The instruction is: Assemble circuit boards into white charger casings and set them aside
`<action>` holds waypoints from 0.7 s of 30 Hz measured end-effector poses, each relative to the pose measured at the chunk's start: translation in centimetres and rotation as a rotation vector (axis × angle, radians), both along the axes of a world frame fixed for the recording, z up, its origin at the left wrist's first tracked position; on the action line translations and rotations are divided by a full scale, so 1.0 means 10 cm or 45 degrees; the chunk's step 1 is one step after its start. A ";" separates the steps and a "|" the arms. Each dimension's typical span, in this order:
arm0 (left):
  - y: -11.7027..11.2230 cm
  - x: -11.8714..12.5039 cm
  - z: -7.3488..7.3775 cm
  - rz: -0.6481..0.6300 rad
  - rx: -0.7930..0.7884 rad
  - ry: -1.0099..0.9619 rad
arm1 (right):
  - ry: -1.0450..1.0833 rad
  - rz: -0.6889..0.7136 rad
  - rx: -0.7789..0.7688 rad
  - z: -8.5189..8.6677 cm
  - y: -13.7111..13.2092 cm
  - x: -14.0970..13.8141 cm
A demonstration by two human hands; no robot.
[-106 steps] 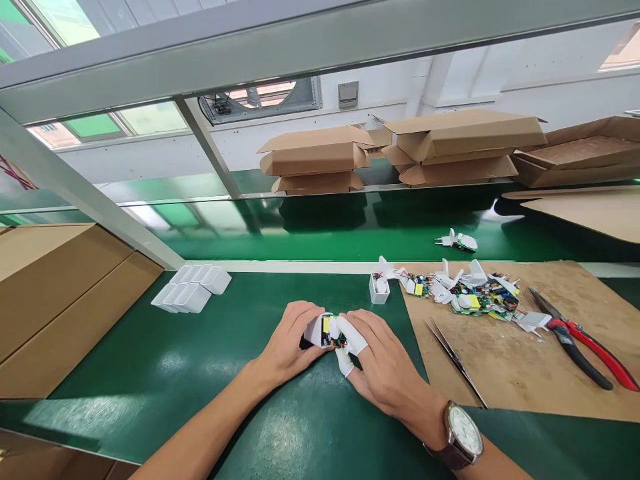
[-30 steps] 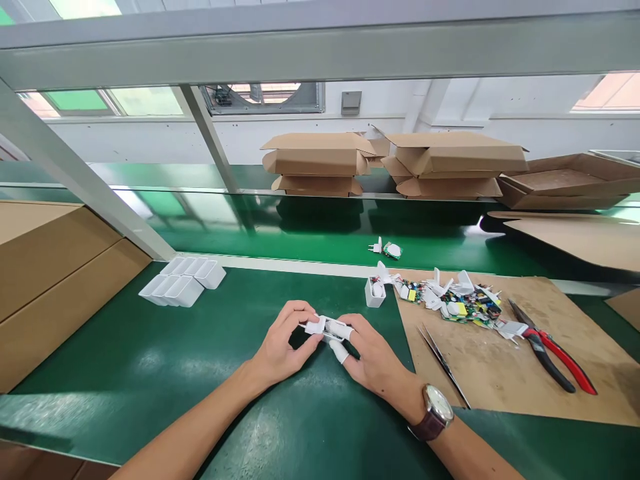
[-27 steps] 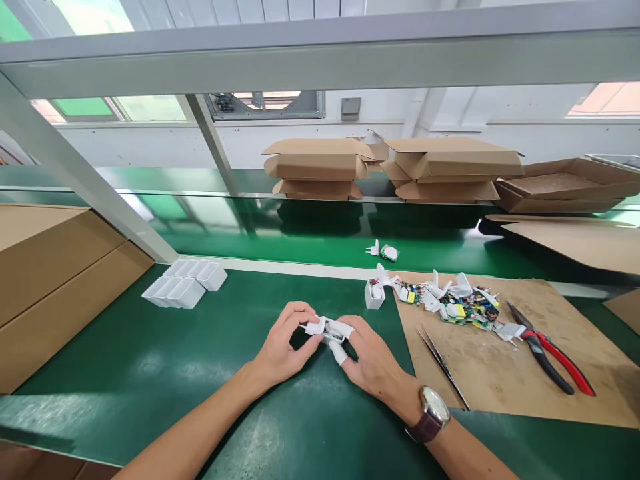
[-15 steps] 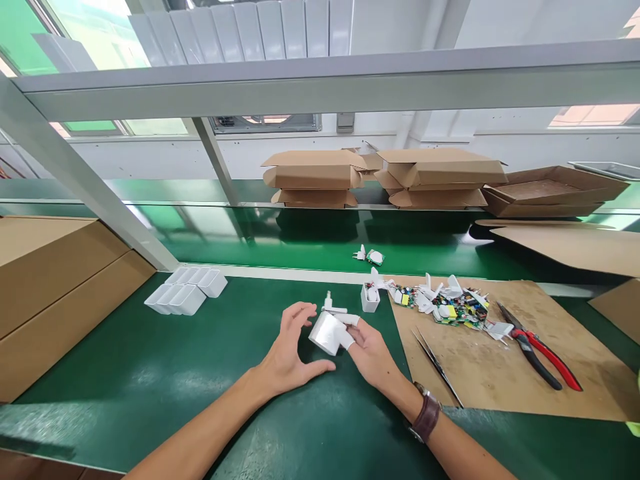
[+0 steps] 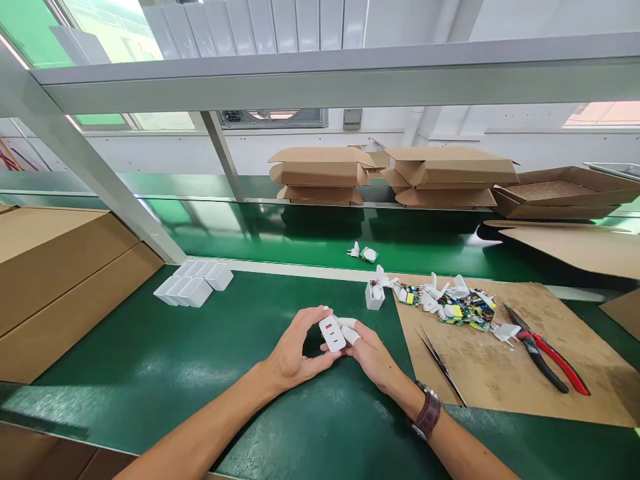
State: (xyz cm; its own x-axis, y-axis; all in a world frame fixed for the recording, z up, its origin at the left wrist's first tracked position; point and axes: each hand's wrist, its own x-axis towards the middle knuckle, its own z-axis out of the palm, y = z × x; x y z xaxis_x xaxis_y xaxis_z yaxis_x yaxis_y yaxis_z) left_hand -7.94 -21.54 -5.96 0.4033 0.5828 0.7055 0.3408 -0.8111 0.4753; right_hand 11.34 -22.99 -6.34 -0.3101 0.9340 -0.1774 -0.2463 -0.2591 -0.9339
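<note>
A small white charger (image 5: 332, 333) with two ports facing me is held between both hands over the green mat (image 5: 150, 367). My left hand (image 5: 295, 347) curls round its left side, fingers bent. My right hand (image 5: 367, 350), with white finger cots on its fingertips, grips the right side. A brown-strapped watch (image 5: 427, 417) sits on the right wrist.
Several empty white shells (image 5: 193, 285) lie at the left. A white cup (image 5: 375, 295), a pile of circuit boards and plug parts (image 5: 450, 303), tweezers (image 5: 440, 363) and red pliers (image 5: 545, 347) lie on a brown board (image 5: 525, 387). A loose plug part (image 5: 363, 253) rides the belt. Cardboard boxes (image 5: 60, 280) stand left.
The charger was turned from lying sideways with its plug up to showing its port face to me. My left hand closed back onto it. The loose part on the belt drifted left.
</note>
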 end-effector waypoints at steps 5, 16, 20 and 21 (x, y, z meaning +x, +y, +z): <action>0.01 -0.03 -0.06 0.076 -0.069 0.084 | -0.097 -0.165 0.270 -0.01 0.00 -0.05; 0.34 -0.13 -0.14 0.366 -0.639 -0.019 | -0.671 -0.797 0.955 0.08 0.11 0.10; 0.61 0.05 -0.02 0.284 -0.733 -0.034 | -0.730 -0.991 0.778 -0.09 0.38 0.32; 0.67 0.13 -0.01 0.262 -0.742 -0.031 | -0.724 -0.962 0.741 -0.15 0.43 0.35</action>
